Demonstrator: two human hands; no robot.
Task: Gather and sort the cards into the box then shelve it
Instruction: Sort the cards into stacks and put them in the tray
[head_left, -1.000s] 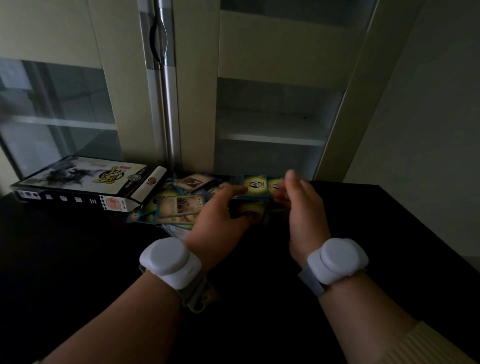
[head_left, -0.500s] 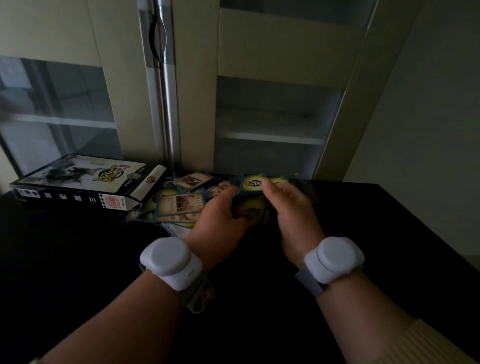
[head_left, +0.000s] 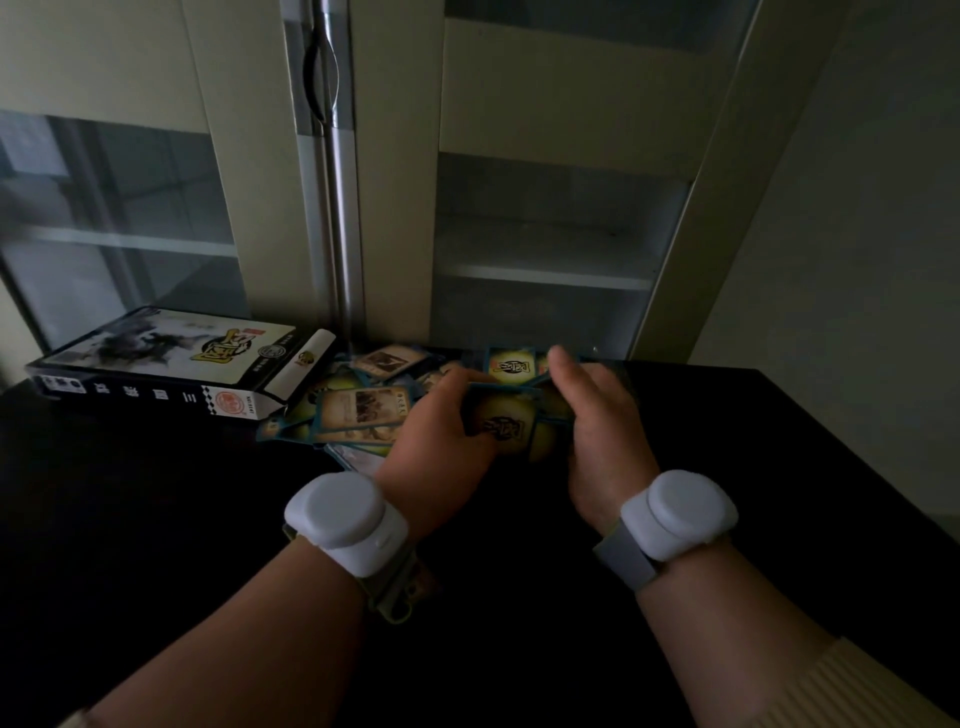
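Nearest, my left hand (head_left: 441, 441) and right hand (head_left: 597, 441), both holding a small stack of cards (head_left: 511, 423) between them, just right of the box (head_left: 171, 364). Beyond, loose cards (head_left: 363, 410) lie scattered on the black table (head_left: 156, 519), touching the box's open end. Farthest, the cabinet shelf (head_left: 550, 275) behind the box. Step in hand, I judge: gathering. Next: sweep in the loose ones, square the stack.
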